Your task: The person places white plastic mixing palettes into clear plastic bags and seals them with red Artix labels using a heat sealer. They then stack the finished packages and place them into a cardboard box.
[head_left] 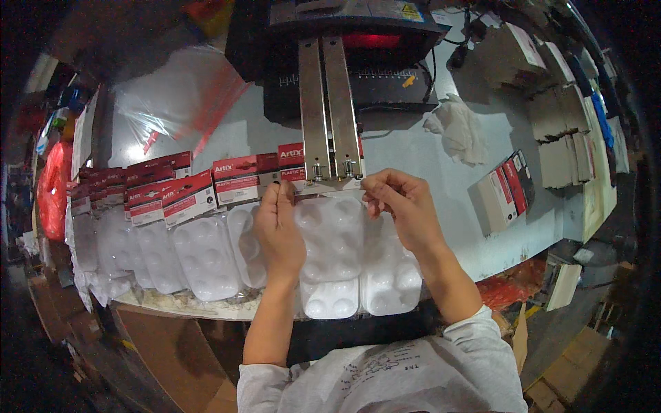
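My left hand point(281, 224) pinches the left side of a folded header card point(330, 187) at the near end of two metal rails. At the card's other end, the thumb and fingertips of my right hand point(406, 203) are closed on its edge. Below the card, between my hands, lies a white plastic paint palette point(330, 241) with round wells. Another white palette point(392, 286) lies partly under my right forearm. The paired metal rails point(315, 103) reach toward me from a dark machine and cover part of a red header card behind.
Bagged palettes with red-and-white header cards point(189, 199) overlap along the table's left. The black machine point(351, 20) stands at the back, beside clear plastic bags point(165, 96). Rightward are a crumpled white cloth point(458, 127), a card stack point(506, 189) and more card stacks point(558, 138).
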`<state>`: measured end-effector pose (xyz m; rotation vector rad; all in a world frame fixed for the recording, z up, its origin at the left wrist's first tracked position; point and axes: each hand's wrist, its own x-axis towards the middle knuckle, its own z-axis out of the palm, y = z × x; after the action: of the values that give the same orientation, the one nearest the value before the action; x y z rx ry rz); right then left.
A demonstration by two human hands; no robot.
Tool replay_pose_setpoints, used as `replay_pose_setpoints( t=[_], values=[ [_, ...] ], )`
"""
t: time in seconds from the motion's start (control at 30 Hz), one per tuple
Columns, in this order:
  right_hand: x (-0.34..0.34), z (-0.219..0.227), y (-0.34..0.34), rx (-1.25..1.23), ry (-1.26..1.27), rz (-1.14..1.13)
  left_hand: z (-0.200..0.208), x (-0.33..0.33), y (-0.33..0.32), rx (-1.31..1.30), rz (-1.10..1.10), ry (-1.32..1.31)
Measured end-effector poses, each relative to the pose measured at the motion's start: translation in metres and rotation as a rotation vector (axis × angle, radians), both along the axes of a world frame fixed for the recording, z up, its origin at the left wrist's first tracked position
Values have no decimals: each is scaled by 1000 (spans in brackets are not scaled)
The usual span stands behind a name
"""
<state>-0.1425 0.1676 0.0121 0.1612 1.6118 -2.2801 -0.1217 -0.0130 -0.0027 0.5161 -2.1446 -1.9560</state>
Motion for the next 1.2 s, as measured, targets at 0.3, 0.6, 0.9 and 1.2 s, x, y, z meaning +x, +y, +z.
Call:
replay_pose_setpoints(
  t=[0.3,0.6,0.9,1.2],
  values=[
    [5,7,26,676,510,-50,8,12,-24,-501,-20,-146],
    [16,-13,225,1607,276,-196,41,46,-71,-1402,-181,-34],
    [12,-2,230,1220,137,-248,34,49,-100,-1561,-374,-240],
    [12,4,231,1298,271,-339,-6,73,-17,-786,-229,-97]
  ],
)
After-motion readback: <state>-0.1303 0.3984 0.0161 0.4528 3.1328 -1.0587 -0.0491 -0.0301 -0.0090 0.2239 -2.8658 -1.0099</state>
